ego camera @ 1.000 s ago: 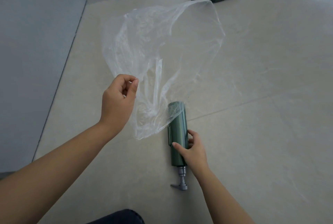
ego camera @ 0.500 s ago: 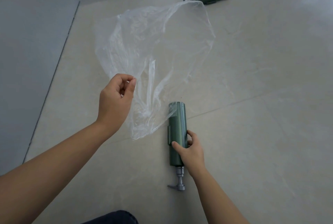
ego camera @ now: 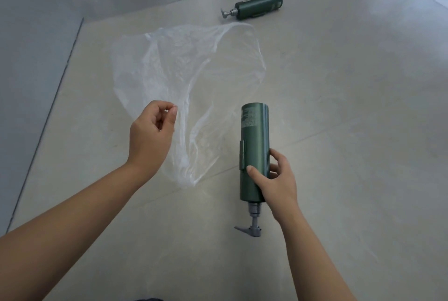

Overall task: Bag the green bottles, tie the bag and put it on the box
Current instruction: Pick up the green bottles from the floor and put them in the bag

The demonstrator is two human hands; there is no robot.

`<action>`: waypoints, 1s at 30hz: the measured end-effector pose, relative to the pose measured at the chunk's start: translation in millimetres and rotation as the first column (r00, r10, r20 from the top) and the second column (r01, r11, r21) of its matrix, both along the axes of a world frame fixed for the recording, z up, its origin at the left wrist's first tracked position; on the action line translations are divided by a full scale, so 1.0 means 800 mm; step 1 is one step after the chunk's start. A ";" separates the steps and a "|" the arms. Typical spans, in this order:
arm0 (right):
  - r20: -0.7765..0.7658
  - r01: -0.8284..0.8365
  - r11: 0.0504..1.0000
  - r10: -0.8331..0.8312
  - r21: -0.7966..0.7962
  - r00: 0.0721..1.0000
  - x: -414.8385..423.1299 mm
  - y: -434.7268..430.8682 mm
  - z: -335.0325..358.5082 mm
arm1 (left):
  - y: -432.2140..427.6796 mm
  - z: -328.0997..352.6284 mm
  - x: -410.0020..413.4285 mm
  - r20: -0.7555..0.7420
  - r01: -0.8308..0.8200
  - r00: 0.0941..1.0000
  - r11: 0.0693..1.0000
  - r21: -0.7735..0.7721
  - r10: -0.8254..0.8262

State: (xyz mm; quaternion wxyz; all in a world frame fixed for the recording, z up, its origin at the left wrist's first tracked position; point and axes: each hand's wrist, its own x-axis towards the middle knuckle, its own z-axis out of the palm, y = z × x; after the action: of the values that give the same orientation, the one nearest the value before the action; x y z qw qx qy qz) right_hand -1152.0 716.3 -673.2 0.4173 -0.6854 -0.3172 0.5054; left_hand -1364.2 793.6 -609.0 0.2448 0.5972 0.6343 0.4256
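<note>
step: bagging, judged barely begun | right grip wrapped round near bottle, just beside bag, not inside | left grip pinches bag edge above floor | second bottle lies beyond bag | next: probably mouth spread, bottle slid in base-first

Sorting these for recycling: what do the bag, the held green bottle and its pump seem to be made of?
Bag: thin clear plastic film, glossy; it wrinkles and the floor shows through.
Green bottle: probably plastic, possibly coated metal; satin sheen with soft highlights.
Pump: grey; metal or metallised plastic, cannot tell.
</note>
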 end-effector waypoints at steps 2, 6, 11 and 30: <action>-0.030 -0.024 1.000 0.024 0.020 0.999 0.000 0.004 0.014 | 0.003 0.002 0.004 0.000 0.005 1.000 1.000 0.009 -0.005; -0.088 -0.134 0.991 0.136 0.024 0.987 -0.010 0.019 0.032 | 0.004 0.007 0.006 0.000 0.012 1.000 0.999 0.033 -0.012; -0.070 -0.272 0.962 0.272 0.005 0.960 -0.042 0.052 0.039 | -0.002 0.024 -0.004 -0.020 0.048 0.999 0.997 0.062 -0.047; -0.164 -0.374 0.925 0.359 -0.067 0.919 -0.184 0.166 0.007 | -0.075 0.076 -0.127 -0.004 -0.074 0.997 0.997 0.021 0.074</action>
State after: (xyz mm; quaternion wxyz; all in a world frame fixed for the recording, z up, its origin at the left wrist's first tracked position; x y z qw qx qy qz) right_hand -1299.5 848.8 -667.5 0.3040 -0.5937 -0.3829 0.6392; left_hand -1465.6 733.8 -548.6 0.2212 0.5767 0.6522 0.4395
